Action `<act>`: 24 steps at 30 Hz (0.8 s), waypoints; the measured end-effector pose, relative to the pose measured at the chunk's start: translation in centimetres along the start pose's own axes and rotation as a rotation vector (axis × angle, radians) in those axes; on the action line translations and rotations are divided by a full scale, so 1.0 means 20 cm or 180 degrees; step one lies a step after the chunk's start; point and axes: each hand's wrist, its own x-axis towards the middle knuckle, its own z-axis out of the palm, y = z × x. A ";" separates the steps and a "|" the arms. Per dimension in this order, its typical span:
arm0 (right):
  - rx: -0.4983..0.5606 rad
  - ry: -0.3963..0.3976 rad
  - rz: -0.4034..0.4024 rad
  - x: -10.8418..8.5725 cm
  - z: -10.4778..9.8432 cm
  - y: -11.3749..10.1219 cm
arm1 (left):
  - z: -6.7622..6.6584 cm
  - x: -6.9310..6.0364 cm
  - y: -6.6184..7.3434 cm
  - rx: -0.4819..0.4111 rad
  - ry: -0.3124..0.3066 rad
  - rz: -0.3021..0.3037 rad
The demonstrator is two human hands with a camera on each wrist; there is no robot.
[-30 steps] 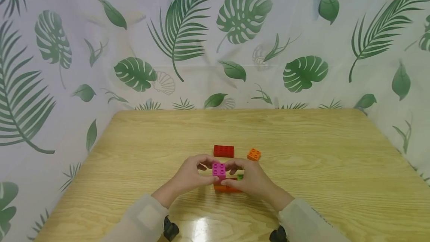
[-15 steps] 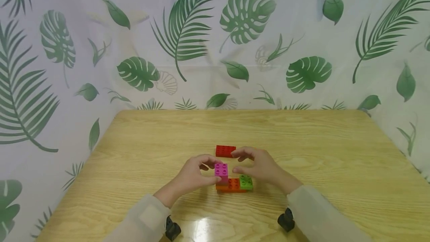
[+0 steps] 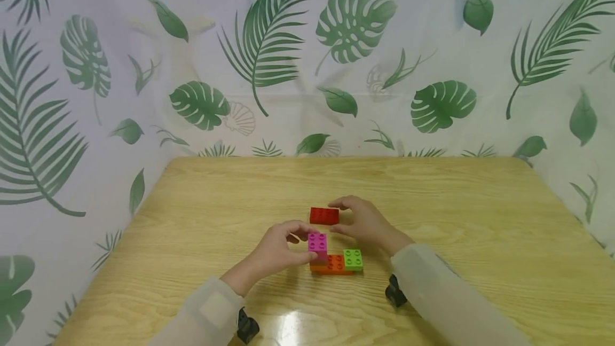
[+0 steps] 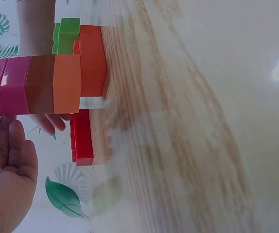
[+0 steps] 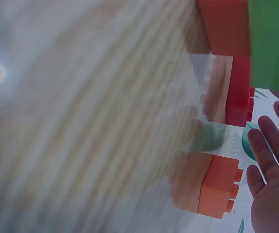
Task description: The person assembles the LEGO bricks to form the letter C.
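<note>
Two pale sleeves (image 3: 204, 311) reach in over the near part of the wooden table (image 3: 230, 191), each with a black wrist camera (image 3: 247, 327) beneath it. Beyond them lies the orange-red base brick (image 3: 336, 265), with the lime green brick (image 3: 353, 258) on its right end and a stack on its left. From your left wrist you see that stack go up from an orange layer (image 4: 66, 85) through a brown layer (image 4: 40, 85) to its pink top (image 3: 317, 241).

Your left hand (image 3: 278, 249) pinches the pink top, thumb on the near side and fingers around the back, the outer ones lying close together.

Your right hand (image 3: 363, 221) is farther out, past the green brick, with its fingers spread and thumb held apart. The red brick (image 3: 324, 216) has its right end at the gap between your right thumb and fingertips; whether you touch it, I cannot tell. Your right wrist view shows a loose orange brick (image 5: 219, 187) on the table, apart from the red one and near your right fingers.

Behind everything hangs a white cloth (image 3: 413, 31) printed with green leaves.
</note>
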 end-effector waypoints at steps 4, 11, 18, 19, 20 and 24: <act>-0.0066 -0.0081 0.0130 0.04 0.01 0.00 | 0.00 0.00 0.00 0.0009 0.0008 0.0018; -0.0134 -0.0202 0.0339 0.08 0.03 0.01 | 0.01 0.00 -0.01 0.0009 0.0016 0.0021; -0.0420 -0.0212 0.0124 0.10 0.05 0.02 | 0.01 0.01 -0.01 0.0062 0.0020 0.0031; -0.0423 -0.0228 0.0143 0.10 0.05 0.01 | 0.01 0.01 -0.01 0.0056 0.0021 0.0026; -0.0420 -0.0233 0.0152 0.10 0.05 0.01 | 0.00 0.01 0.00 0.0044 0.0020 0.0019; -0.0313 -0.0219 0.0215 0.08 0.03 0.00 | 0.00 0.01 0.00 0.0037 0.0022 0.0008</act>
